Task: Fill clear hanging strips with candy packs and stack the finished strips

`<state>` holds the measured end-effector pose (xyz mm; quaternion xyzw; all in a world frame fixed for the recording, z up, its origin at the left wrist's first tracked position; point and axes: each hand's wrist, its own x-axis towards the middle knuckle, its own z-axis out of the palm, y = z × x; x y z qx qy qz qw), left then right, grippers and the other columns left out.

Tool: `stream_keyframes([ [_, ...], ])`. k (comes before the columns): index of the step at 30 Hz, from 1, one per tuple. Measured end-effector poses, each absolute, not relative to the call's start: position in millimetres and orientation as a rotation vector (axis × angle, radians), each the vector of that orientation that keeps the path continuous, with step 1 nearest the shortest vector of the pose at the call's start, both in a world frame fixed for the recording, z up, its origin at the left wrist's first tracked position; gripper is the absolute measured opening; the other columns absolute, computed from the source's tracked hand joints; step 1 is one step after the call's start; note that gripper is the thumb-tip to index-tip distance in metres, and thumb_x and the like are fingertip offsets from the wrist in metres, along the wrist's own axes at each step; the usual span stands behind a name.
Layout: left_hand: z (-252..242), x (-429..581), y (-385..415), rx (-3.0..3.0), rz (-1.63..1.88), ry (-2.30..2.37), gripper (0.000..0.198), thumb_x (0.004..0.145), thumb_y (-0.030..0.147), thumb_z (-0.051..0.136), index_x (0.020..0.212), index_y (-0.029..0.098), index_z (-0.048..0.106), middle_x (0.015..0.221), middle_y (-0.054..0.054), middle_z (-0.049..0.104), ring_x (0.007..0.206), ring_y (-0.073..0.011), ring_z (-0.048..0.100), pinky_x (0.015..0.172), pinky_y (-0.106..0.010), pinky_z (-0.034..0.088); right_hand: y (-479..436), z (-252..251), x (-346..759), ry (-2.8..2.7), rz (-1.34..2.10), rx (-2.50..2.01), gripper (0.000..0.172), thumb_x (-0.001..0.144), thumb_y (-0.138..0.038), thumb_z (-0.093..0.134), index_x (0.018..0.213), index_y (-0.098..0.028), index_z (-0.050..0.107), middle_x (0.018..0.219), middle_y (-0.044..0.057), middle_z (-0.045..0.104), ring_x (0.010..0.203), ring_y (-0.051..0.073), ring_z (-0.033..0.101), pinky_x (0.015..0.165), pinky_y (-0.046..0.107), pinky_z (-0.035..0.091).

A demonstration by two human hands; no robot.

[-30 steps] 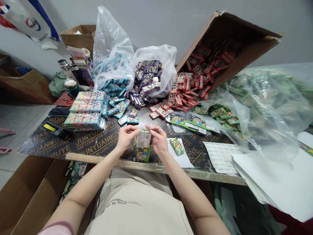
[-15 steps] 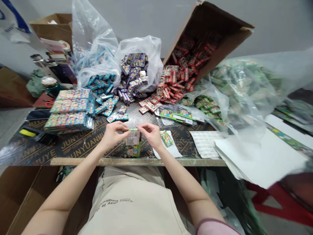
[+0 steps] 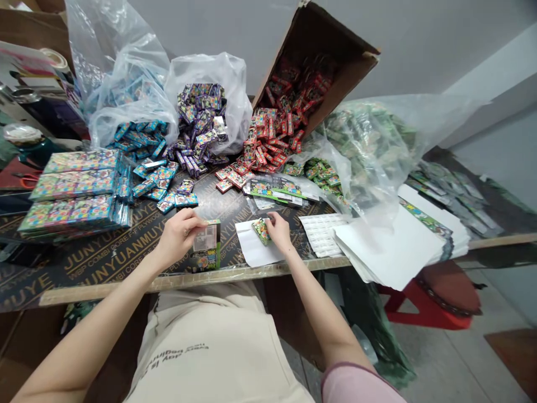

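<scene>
My left hand (image 3: 181,234) is closed, thumb and fingers pinching the top edge of a flat black-and-green printed packet (image 3: 205,252) with a pale see-through part. The packet hangs at the table's front edge, partly behind my fingers. To the right, my right hand (image 3: 278,230) has its fingertips closed on the side of a small green patterned box (image 3: 260,230). That box is over a white sheet of paper (image 3: 251,255). Whether the box is lifted off the sheet I cannot tell.
Blue boxes (image 3: 157,180), purple boxes (image 3: 201,120) and red boxes (image 3: 272,131) lie in heaps behind. Stacked wrapped packs (image 3: 78,190) stand left. Right are green boxes (image 3: 323,174), a white sticker sheet (image 3: 325,232), white sheets (image 3: 390,246) and a red stool (image 3: 448,296).
My right hand has let go of the packet's top edge and moved right to the small green box. My left hand keeps the packet. The view has turned to the right.
</scene>
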<state>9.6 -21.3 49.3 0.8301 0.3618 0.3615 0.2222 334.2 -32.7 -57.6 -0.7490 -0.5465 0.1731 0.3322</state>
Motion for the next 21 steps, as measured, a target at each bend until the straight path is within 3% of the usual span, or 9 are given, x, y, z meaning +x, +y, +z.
stream_keyframes([
  [3, 48, 10, -22, 2.261, 1.019, 1.008, 0.020, 0.086, 0.018, 0.052, 0.082, 0.019, 0.072, 0.075, -0.005, 0.061, 0.071, -0.0156, 0.057, 0.065, -0.027, 0.045, -40, -70, 342, -1.466, 0.503, -1.878, 0.030, 0.080, -0.022, 0.052, 0.106, -0.016, 0.066, 0.071, 0.003, 0.063, 0.066, 0.019, 0.058, 0.072, 0.034, 0.047],
  [9, 48, 11, -23, 2.219, 1.038, 1.017, 0.019, 0.085, 0.018, 0.053, 0.083, 0.019, 0.072, 0.075, -0.005, 0.061, 0.071, -0.0152, 0.058, 0.065, -0.027, 0.046, -24, -82, 364, -1.779, 0.270, -1.834, 0.028, 0.079, -0.016, 0.056, 0.103, -0.020, 0.071, 0.094, 0.010, 0.063, 0.087, 0.023, 0.057, 0.082, 0.039, 0.046],
  [14, 48, 11, -25, 2.212, 1.050, 1.018, 0.020, 0.085, 0.018, 0.053, 0.083, 0.018, 0.073, 0.076, -0.005, 0.062, 0.073, -0.0155, 0.058, 0.065, -0.027, 0.047, -22, -91, 374, -1.877, 0.220, -1.798, 0.016, 0.081, -0.019, 0.061, 0.087, -0.020, 0.075, 0.088, 0.010, 0.066, 0.087, 0.025, 0.056, 0.080, 0.041, 0.045],
  [21, 49, 12, -25, 2.181, 1.034, 1.039, 0.019, 0.084, 0.017, 0.054, 0.084, 0.019, 0.073, 0.076, -0.005, 0.062, 0.073, -0.0155, 0.059, 0.065, -0.028, 0.047, -30, -94, 373, -1.981, 0.163, -1.750, 0.017, 0.087, -0.021, 0.056, 0.085, -0.018, 0.072, 0.085, 0.009, 0.067, 0.086, 0.024, 0.055, 0.078, 0.037, 0.042],
])
